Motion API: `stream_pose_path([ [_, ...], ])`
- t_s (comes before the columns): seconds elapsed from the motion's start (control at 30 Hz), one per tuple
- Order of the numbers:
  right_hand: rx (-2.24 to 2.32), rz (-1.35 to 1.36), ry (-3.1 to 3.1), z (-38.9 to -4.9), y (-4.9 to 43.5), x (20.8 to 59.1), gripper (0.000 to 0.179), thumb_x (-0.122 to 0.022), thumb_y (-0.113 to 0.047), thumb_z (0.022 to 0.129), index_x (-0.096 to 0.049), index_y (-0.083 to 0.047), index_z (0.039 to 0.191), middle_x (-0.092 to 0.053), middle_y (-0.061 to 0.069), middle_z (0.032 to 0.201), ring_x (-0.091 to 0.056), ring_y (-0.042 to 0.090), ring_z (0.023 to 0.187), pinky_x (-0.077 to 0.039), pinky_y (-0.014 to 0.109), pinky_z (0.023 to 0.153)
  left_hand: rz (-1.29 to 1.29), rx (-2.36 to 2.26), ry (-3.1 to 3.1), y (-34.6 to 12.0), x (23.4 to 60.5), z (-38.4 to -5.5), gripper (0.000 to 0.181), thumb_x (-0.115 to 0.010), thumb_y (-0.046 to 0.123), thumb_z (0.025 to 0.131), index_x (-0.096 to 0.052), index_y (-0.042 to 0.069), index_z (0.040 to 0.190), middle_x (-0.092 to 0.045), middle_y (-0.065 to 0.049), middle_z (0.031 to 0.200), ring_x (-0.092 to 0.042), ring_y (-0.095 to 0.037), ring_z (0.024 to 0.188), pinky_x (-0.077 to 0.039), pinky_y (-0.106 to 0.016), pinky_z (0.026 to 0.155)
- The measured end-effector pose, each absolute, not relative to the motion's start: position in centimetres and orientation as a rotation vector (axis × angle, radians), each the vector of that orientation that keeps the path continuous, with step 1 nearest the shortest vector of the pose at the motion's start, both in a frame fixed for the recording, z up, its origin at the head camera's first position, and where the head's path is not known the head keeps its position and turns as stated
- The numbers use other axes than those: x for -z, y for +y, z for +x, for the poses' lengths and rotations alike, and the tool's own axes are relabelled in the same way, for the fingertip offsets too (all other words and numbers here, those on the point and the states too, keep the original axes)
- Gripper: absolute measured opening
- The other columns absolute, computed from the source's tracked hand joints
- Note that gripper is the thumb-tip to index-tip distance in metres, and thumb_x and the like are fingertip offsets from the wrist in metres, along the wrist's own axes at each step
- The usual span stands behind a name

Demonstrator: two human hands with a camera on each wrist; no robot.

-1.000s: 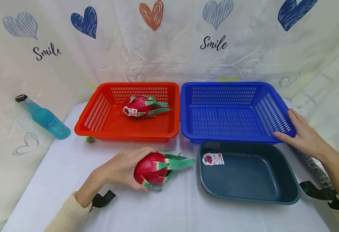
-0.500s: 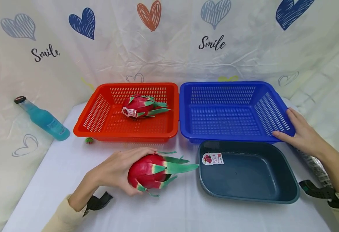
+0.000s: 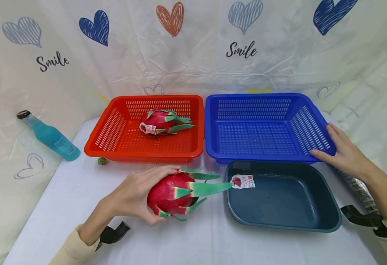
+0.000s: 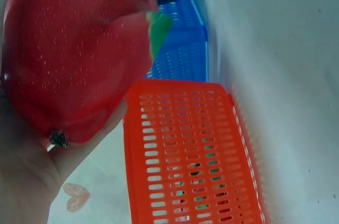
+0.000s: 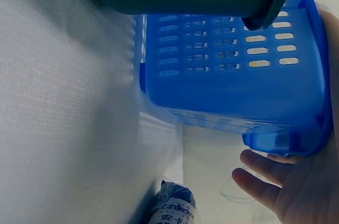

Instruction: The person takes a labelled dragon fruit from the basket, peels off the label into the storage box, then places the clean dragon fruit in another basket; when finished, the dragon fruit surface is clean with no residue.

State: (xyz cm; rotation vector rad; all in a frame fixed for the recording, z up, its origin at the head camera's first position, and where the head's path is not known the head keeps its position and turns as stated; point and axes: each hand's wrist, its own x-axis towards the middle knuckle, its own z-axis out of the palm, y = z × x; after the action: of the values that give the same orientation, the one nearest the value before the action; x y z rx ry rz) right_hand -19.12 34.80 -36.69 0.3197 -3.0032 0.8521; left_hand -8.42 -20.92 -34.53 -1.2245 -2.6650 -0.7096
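My left hand [image 3: 142, 193] grips a red dragon fruit [image 3: 173, 193] from its left side, fingers over the far side and thumb on the near side. Its long green leaf overlaps the left rim of the dark teal tray [image 3: 279, 202] in the head view. In the left wrist view the fruit [image 4: 79, 54] fills the upper left, with its dark end toward the palm. My right hand [image 3: 350, 156] rests at the near right corner of the blue basket [image 3: 256, 138]. Seen from the right wrist, its fingers [image 5: 262, 187] extend loosely beyond the basket's edge.
Another dragon fruit [image 3: 161, 121] with a label lies in the red basket [image 3: 120, 143]. A blue bottle [image 3: 54, 140] stands at the left, a small green-and-red ball [image 3: 102, 161] before the red basket. A printed wrapped package [image 5: 172, 205] lies near the right hand.
My left hand has shifted slightly left and toward me with the dragon fruit, which looks larger; its leaf tip now reaches over the tray's rim. The right hand stays at the blue basket.
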Motion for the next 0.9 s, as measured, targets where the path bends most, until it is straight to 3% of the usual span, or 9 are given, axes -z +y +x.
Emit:
stream_pose_path([
  [0.9,-0.855,0.313,-2.994,-19.0,34.8,36.5,0.098,-0.059,-0.038,0.091,0.008,-0.003,0.154,0.013,0.027,0.159,0.005,0.057,0.143,-0.003,0.078,0.106,-1.203,0.668,-2.605,-19.5,33.8,-7.6,0.104,-0.089,0.047,0.056,-0.04,0.018,0.143,-0.049,0.002,0.144,-0.051,-0.015,0.126,-0.059,-0.03,0.08],
])
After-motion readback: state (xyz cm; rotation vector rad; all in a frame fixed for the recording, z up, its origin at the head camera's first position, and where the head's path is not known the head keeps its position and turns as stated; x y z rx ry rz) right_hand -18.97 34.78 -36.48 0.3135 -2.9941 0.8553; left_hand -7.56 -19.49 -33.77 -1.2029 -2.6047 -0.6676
